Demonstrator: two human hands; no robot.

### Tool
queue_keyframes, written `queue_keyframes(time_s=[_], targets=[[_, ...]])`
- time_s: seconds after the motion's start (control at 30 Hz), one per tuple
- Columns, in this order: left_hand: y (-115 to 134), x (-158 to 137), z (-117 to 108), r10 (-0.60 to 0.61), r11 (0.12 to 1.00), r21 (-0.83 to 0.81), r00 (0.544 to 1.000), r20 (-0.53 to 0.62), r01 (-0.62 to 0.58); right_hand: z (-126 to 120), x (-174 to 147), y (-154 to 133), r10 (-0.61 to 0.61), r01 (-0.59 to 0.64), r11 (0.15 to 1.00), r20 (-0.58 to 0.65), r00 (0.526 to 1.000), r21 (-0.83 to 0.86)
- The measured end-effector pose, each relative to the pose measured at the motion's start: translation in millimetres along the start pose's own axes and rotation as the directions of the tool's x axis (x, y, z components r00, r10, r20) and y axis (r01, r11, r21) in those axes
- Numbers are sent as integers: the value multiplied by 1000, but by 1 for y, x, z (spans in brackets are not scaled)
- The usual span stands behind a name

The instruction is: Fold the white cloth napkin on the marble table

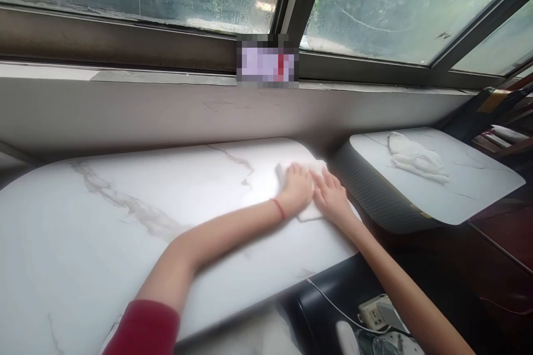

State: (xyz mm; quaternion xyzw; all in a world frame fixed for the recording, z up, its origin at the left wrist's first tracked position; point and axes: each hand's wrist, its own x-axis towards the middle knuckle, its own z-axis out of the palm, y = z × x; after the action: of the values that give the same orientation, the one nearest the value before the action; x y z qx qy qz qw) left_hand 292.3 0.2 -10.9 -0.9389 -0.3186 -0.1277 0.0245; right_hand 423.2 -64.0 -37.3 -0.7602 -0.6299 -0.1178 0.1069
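A white cloth lies pressed against the white marble-patterned tabletop, near its right end. My left hand, with a thin red band at the wrist, bears down on the cloth, its fingers curled over it. Just to the right, my right hand rests palm down with fingers stretched and spread, touching the right part of the same cloth. Some of the cloth is hidden beneath both hands, and its edges are slightly blurred.
On a second marble-patterned table at the right lies a crumpled white cloth. A wall and windows run behind. Below the front edge are a power strip and a white cable.
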Motion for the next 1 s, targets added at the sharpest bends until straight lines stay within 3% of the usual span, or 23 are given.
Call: queue_keyframes(time_s=[0.17, 0.3, 0.43, 0.53, 0.67, 0.8, 0.9, 1.0], targets=[[58, -34, 5, 16, 997, 76, 999, 34, -18, -17, -78, 1, 63, -63, 998, -38, 997, -9], [56, -46, 3, 43, 993, 110, 999, 28, -45, -17, -89, -2, 81, -81, 997, 11, 997, -11], [12, -40, -5, 131, 988, 82, 991, 6, -131, -12, -43, -1, -32, 32, 999, 155, 987, 2], [-33, -29, -7, 60, 998, 29, 998, -17, -59, -5, 14, -18, -159, 154, 987, 226, 961, 41], [-98, -14, -8, -65, 998, -21, 998, -21, 64, 14, 85, -65, -170, 162, 985, 160, 972, 63], [-155, -9, -8, -164, 984, -81, 985, -55, 159, 33, 128, -108, -162, 159, 986, 69, 984, 50], [-177, -9, -7, -203, 975, -102, 977, -68, 195, 38, 143, -124, -147, 144, 987, 37, 988, 70], [-181, -9, -4, -236, 968, -111, 968, -87, 226, 38, 148, -129, -137, 133, 986, 33, 990, 103]])
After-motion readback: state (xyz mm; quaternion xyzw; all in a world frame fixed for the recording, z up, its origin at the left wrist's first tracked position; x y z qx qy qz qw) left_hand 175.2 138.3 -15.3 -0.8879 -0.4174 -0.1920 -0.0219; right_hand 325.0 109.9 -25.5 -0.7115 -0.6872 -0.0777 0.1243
